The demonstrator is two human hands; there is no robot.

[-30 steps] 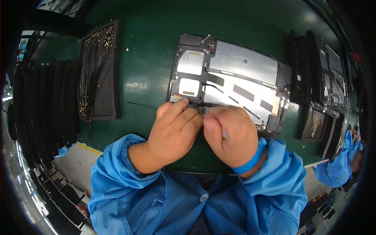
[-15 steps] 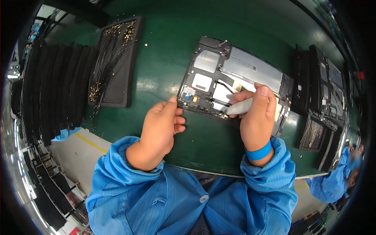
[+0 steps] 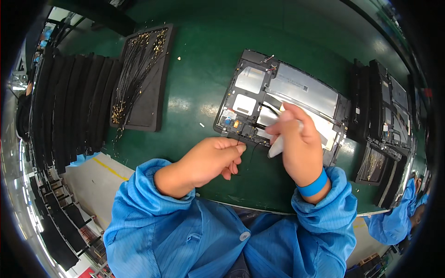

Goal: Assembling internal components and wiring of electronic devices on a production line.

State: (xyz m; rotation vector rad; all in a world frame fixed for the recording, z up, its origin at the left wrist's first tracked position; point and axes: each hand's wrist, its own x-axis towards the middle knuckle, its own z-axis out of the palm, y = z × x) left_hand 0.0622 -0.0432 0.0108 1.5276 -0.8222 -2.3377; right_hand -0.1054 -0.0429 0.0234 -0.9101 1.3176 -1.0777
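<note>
An open tablet-like device (image 3: 255, 56) lies tilted on the green table, with a silver battery (image 3: 303, 85), pale plates and a small circuit board along its near-left edge. Just off that near edge, my left hand (image 3: 215, 162) is closed, thumb and forefinger pinched on a thin black cable (image 3: 253, 153) that curves towards the device. My right hand (image 3: 299, 143) is closed around a whitish tapered tool (image 3: 276, 148), its tip pointing down beside the near edge. The exact kind of this tool cannot be made out. A blue band circles my right wrist.
A black foam tray (image 3: 160, 104) at left holds many thin black cables (image 3: 134, 69) with gold ends. Left of it stand stacked black trays (image 3: 69, 106). At right are another open device (image 3: 394, 99) and a smaller cable tray (image 3: 371, 162). A person's blue sleeve (image 3: 391, 222) shows lower right.
My left hand has moved right and nearer me from the device's left corner, the cable now showing beside it. The tool's tip has drawn back off the device's edge. A white scrap now shows on the table.
</note>
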